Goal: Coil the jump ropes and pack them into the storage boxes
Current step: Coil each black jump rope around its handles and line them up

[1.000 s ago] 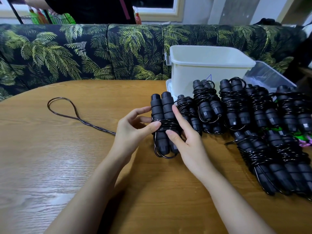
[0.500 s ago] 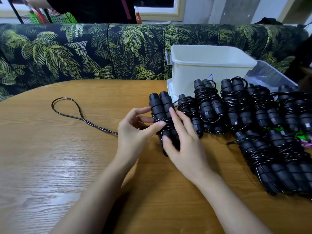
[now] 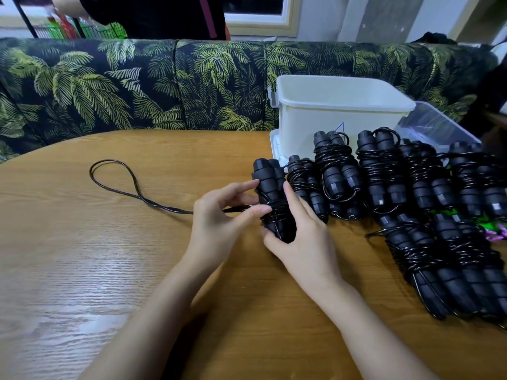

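Two hands (image 3: 263,223) | hold jump rope (image 3: 270,193) | cord loop (image 3: 115,174) on table (image 3: 82,270)

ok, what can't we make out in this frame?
- Head view: inside of the white storage box, hidden by its near wall.
- Lower handles of the jump rope being coiled, covered by the right hand.
- Coiled ropes at right, cut off by the frame edge; count unclear.

right hand (image 3: 299,237) grips rope handles (image 3: 267,182); left hand (image 3: 219,218) pinches cord (image 3: 131,185)
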